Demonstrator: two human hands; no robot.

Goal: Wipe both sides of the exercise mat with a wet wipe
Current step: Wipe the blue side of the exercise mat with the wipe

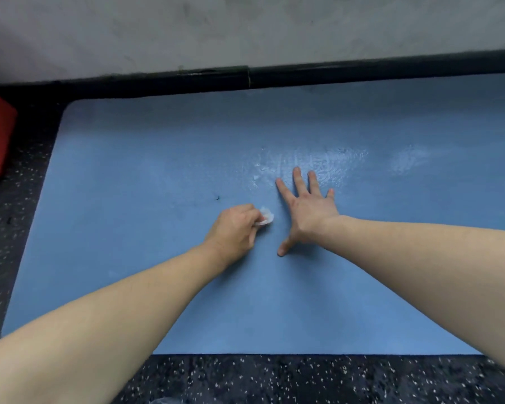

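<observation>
The blue exercise mat [158,287] lies flat on the speckled floor [303,380], its far edge along the wall. The right hand [306,212] presses flat, fingers spread apart, likely pinning the mat against sliding. The left hand [233,230] has its grip clamped on a bunched wet wipe [267,217], which pokes out at its 2 o'clock; wet sheen glistens at 12 o'clock of the right hand

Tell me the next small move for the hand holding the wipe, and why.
Probably sweep the left hand and its wet wipe leftward across the blue mat. The glossy wet patch lies only beyond the flat right hand, which braces the mat; the surface to the left looks matte and dry, with a small dark speck.
</observation>
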